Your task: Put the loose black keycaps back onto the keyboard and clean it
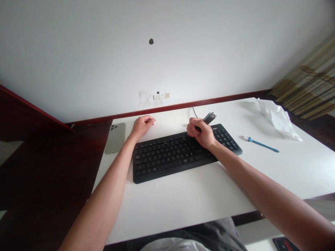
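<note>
Along the back edge of the white desk, the left hand rests palm down, fingers loosely curled and holding nothing, just behind the black keyboard. All the action right now is at the keyboard's right end, where the right hand is closed firmly around a dark flat device; it's too small to say exactly what it is. Its long axis points up and to the right, toward the desk's back right corner, with the tip poking clear of the fist. Can't tell whether that hand is touching the keys or hovering just above them. A thin black cable rises near the back edge, close to that tip, with no visible connection. Out on the left edge lies a grey smartphone, cameras showing. Over on the right sit a blue plastic stick and, toward the back right corner, a crumpled white sheet.
</note>
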### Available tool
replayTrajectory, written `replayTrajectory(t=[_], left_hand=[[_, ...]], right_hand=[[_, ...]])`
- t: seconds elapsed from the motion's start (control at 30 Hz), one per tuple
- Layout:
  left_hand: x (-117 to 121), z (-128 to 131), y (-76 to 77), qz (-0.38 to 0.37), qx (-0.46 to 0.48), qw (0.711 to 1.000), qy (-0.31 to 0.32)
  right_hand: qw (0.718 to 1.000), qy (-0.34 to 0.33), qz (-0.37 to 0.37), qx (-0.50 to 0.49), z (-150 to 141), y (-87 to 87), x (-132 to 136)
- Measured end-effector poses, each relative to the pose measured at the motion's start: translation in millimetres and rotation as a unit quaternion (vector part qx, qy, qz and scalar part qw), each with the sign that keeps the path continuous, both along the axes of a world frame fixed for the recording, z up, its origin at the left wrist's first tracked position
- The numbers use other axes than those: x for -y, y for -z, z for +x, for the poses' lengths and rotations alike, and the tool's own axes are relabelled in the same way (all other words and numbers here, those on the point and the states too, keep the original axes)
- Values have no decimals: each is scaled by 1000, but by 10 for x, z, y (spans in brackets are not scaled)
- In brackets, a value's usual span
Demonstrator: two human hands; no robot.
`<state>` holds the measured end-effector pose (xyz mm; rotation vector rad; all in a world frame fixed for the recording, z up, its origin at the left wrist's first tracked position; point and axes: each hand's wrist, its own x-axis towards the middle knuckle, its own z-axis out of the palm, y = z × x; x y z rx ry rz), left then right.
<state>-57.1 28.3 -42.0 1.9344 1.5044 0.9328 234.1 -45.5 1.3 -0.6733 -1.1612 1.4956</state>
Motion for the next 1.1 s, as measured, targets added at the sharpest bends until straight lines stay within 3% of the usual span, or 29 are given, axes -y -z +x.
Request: replayTrajectory(t=[0.17, 0.4, 0.63, 0.87, 1.1], left_hand=[[-7, -8, 10, 4, 2, 1000, 5], [-12, 1, 1, -4, -1, 1000, -2], [-27, -21, 39, -7, 4, 1000, 0], [-21, -12, 18, -4, 1, 1000, 0], [-24, -15, 25, 2, 6, 1000, 1]], right_hand=[[997, -2, -72, -25, -10, -11, 9], [991, 43, -109, -63, -67, -26, 5], [977, 179, -113, -14, -193, -23, 3], [975, 190, -106, -47, -167, 0, 8], [980, 150, -120, -49, -15, 39, -44]])
